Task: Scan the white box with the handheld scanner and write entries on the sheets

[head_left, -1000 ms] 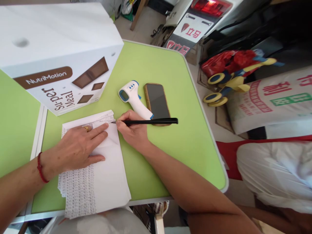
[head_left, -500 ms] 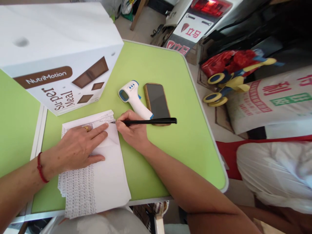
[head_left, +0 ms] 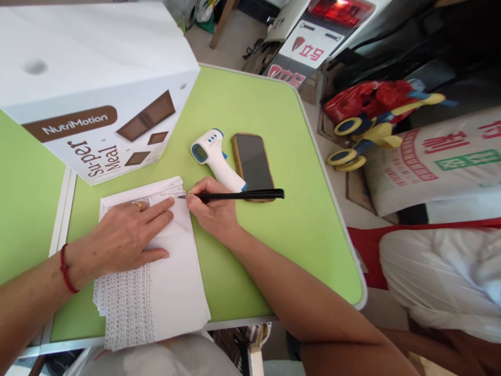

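My left hand (head_left: 131,235) lies flat with fingers stretched over a stack of white paper sheets (head_left: 178,282), pressing on them. Rows of small handwriting cover the left part of the sheets; the right part is blank. Between the fingers of my right hand (head_left: 213,209) is a black pen (head_left: 246,195), its tip on the paper near the top edge, close to my left index fingertip. Just beyond the right hand lie a white and blue infrared thermometer (head_left: 217,159) and a smartphone (head_left: 252,164) with a brownish-yellow case.
A large white NutriMotion box (head_left: 97,94) stands at the back left of the green table (head_left: 313,235). Past the table's right edge are a printed sack (head_left: 442,156), a blue and yellow wheeled toy (head_left: 364,136) and a person's white-clothed body (head_left: 438,277). A vehicle's tail light (head_left: 340,10) shows behind.
Both hands stay almost in place. A little more writing shows near the pen tip at the top of the paper.
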Motion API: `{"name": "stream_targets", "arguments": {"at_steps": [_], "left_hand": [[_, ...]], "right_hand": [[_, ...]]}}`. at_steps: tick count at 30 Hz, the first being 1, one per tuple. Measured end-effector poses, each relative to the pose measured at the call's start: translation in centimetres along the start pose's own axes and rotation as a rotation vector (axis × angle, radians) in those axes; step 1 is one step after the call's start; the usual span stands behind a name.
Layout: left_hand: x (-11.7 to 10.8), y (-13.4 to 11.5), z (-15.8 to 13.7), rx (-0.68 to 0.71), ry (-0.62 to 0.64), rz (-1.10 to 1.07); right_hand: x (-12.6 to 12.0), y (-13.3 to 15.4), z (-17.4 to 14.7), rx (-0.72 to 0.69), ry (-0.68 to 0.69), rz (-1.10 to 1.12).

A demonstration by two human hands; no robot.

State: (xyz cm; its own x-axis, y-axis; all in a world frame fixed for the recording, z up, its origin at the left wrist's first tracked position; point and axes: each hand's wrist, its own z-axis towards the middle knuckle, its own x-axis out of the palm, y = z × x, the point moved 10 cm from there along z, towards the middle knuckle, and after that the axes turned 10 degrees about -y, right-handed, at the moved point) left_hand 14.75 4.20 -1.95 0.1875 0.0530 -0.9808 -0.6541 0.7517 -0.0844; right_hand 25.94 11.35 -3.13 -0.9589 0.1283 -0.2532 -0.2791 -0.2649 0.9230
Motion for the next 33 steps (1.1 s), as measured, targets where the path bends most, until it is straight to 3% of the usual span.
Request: {"name": "stream_targets", "arguments": {"at_steps": [7,29,33], "left_hand": [[-0.05,0.05,-0.02,-0.001,-0.018,0.003],[-0.05,-0.07,-0.14,0.002,-0.005,0.004],[-0.03,0.0,-0.05,-0.003,-0.008,-0.006]], "right_hand": [[-0.68,0.26,0.1,-0.023,-0.067,-0.014],[-0.13,-0.07,0.07,0.015,-0.01,-0.02],[-0.63,-0.2,0.14,0.021,-0.055,-0.041]]}}
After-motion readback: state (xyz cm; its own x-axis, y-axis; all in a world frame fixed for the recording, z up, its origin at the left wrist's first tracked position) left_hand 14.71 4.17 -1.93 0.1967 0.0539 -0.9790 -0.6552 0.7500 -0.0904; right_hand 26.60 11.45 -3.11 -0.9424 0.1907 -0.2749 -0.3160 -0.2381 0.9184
